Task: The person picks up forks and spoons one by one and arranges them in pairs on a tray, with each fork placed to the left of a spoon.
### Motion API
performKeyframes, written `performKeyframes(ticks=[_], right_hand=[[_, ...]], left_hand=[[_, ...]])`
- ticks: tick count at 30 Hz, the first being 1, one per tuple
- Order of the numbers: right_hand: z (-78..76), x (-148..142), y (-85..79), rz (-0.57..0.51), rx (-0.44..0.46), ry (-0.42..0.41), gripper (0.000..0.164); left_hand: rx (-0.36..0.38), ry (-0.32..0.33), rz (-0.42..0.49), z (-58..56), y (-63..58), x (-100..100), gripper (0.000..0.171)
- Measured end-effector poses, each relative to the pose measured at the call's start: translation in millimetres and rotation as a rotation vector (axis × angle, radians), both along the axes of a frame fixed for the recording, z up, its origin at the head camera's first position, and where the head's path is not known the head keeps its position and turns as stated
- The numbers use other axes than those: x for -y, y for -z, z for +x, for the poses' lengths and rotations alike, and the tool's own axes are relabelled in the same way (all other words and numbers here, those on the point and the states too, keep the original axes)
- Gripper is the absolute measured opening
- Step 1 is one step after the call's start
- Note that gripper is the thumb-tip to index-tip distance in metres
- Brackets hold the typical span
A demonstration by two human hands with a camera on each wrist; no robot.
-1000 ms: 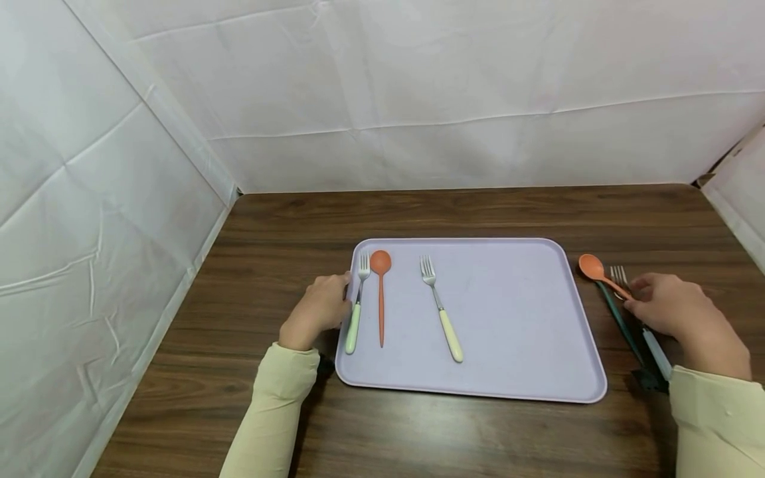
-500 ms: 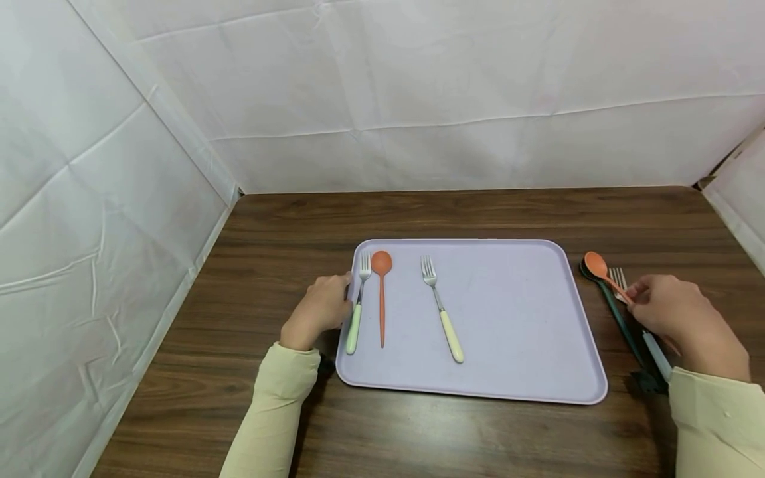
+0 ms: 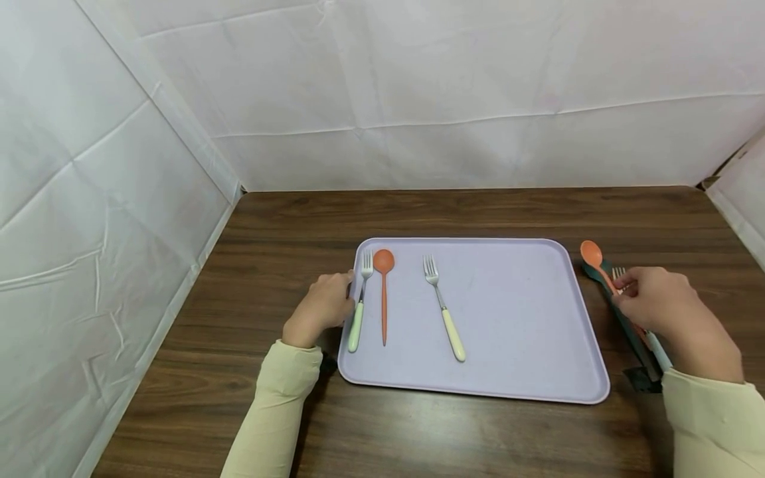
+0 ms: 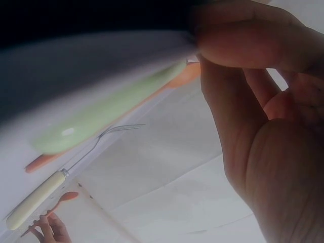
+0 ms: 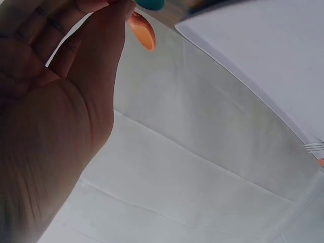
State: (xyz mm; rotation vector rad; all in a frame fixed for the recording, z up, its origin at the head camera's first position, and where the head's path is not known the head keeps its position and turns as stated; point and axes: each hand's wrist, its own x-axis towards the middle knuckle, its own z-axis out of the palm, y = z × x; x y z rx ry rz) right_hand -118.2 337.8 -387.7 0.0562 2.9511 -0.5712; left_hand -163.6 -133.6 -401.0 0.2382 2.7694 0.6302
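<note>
My left hand (image 3: pixel 323 305) grips the left rim of the lilac tray (image 3: pixel 514 318), thumb and fingers pinching its edge in the left wrist view. On the tray lie a green-handled fork (image 3: pixel 356 325), an orange spoon (image 3: pixel 384 261) and a cream-handled fork (image 3: pixel 452 332), side by side. Right of the tray, my right hand (image 3: pixel 666 305) pinches a second orange spoon (image 3: pixel 591 252) by its handle, bowl pointing away. That spoon's bowl (image 5: pixel 143 33) shows past the fingertips in the right wrist view. Beneath it are a dark green spoon (image 3: pixel 590 271) and a blue-handled fork (image 3: pixel 659 352), partly hidden by the hand.
The dark wooden table (image 3: pixel 287 239) extends around the tray. White cloth walls (image 3: pixel 454 99) stand behind it and at both sides. A small black object (image 3: pixel 642 380) lies by the lower ends of the cutlery at the right.
My right hand has shifted slightly left with the orange spoon, whose bowl has swung away from me and stands more upright in view. The left hand and tray stay in place.
</note>
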Motion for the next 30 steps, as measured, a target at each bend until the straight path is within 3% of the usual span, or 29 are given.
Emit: performKeyframes(ticks=[30], right_hand=[[-2.3,41.7,-6.0,-0.016,-0.017,-0.031,0.031]], left_hand=[[-0.025,0.010,-0.018,-2.1,1.8,0.5,0.055]])
